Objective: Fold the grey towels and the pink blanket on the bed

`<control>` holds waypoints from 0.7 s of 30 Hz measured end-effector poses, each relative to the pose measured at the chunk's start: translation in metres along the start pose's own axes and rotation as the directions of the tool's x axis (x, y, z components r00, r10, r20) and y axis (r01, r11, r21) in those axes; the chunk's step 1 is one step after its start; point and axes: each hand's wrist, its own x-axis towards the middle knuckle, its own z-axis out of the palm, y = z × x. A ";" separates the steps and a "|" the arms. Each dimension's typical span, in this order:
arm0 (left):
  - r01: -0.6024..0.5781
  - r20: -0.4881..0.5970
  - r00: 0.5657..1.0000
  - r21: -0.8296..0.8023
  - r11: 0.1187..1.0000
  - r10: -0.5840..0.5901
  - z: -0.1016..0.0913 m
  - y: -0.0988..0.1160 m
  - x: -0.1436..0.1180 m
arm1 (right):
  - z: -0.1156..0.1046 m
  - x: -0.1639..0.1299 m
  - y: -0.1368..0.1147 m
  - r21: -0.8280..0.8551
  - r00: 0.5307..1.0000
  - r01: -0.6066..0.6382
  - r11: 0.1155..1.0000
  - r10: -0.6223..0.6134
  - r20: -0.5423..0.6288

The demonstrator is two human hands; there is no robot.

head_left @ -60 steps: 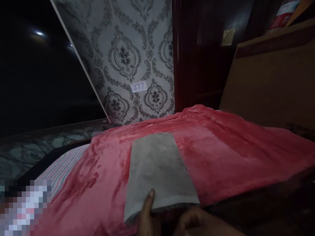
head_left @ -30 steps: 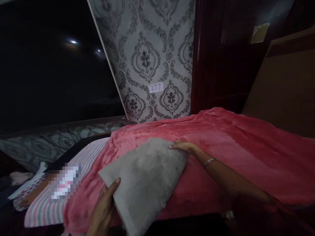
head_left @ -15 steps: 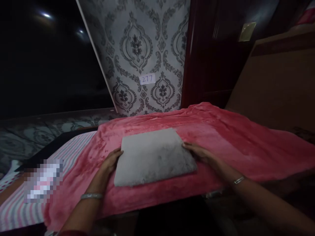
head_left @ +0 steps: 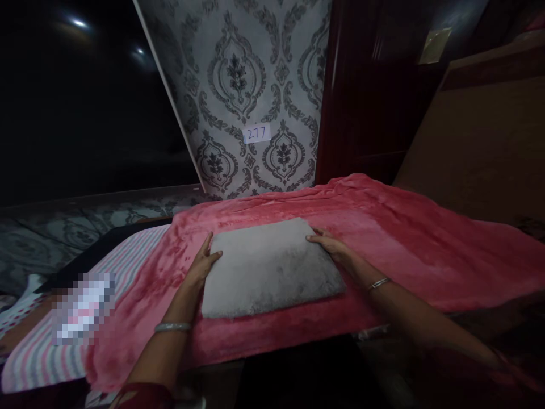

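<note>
- The pink blanket (head_left: 383, 244) spreads across the middle, its front edge nearest the person.
- The grey plush cloth (head_left: 272, 267) lies flat on the blanket, near the middle of its front edge, darker toward its own right side.
- The left hand (head_left: 201, 268) is spread at the cloth's left edge, thumb touching that edge and forefinger stretched away from the thumb, above the blanket.
- The right hand (head_left: 334, 245) is at the cloth's far right, above the blanket, thumb on the edge; whether it grips cannot be told, as some fingers are hidden.
- Each wrist wears a bracelet (head_left: 172, 327).
- The striped cloth (head_left: 55, 352) shows at the blanket's left, with a pixelated patch over it.
- Behind the blanket stands patterned wallpaper (head_left: 238, 74) bearing a paper label (head_left: 257, 133) that reads 277.
- A dark screen (head_left: 76, 113) is behind the blanket's left side.
</note>
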 end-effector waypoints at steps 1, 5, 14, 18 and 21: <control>-0.063 -0.008 0.998 0.013 0.998 0.064 0.000 0.001 0.001 | 0.001 0.000 -0.001 0.001 0.999 0.032 0.999 -0.032 -0.006; -0.199 -0.001 0.980 0.015 0.980 0.199 0.002 0.003 0.007 | 0.001 0.003 0.002 0.042 0.987 0.158 0.987 -0.156 -0.046; 0.122 -0.063 0.990 -0.019 0.992 -0.122 -0.013 -0.010 -0.006 | -0.012 -0.001 0.020 0.048 0.996 -0.041 0.998 0.045 -0.080; 0.185 -0.019 0.983 0.004 0.983 -0.185 -0.019 -0.014 -0.034 | -0.014 -0.035 0.020 0.102 0.994 -0.058 0.993 0.048 0.094; 0.143 -0.011 0.990 0.076 0.987 -0.143 -0.016 -0.014 -0.045 | -0.012 -0.054 0.018 0.090 0.990 -0.049 0.995 0.036 0.140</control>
